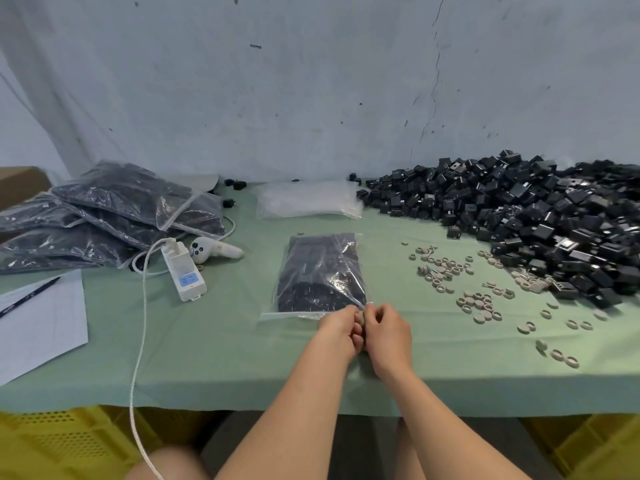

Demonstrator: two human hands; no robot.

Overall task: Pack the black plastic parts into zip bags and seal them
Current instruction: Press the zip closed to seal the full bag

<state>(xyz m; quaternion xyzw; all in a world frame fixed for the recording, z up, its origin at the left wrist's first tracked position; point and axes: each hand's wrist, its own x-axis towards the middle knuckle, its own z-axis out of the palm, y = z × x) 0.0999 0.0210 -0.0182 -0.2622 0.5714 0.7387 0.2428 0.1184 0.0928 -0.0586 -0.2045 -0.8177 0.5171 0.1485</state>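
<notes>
At the middle of the green-covered table (pixel 225 341), a zip bag (pixel 320 271) filled with black parts is laid flat, its zip edge turned toward the person. At the near right corner of this bag, the zip strip is pinched by the left hand (pixel 337 329) and the right hand (pixel 388 332), which are pressed close together with fingers curled; a small grey bit is glimpsed between the fingertips, and what it is cannot be told. To the right of the bag, a large pile of black plastic parts (pixel 519 216) is heaped against the wall, and small grey rings (pixel 478 303) are scattered between that pile and the bag. Just behind the bag, a stack of empty clear bags (pixel 308 200) is seen. To the left of the bag, a white power strip (pixel 183 271) and a white controller (pixel 214 249) are set, with a heap of filled bags (pixel 114 213) farther left. A sheet of paper (pixel 41 317) with a pen (pixel 29 296) on it is placed at the far left.
</notes>
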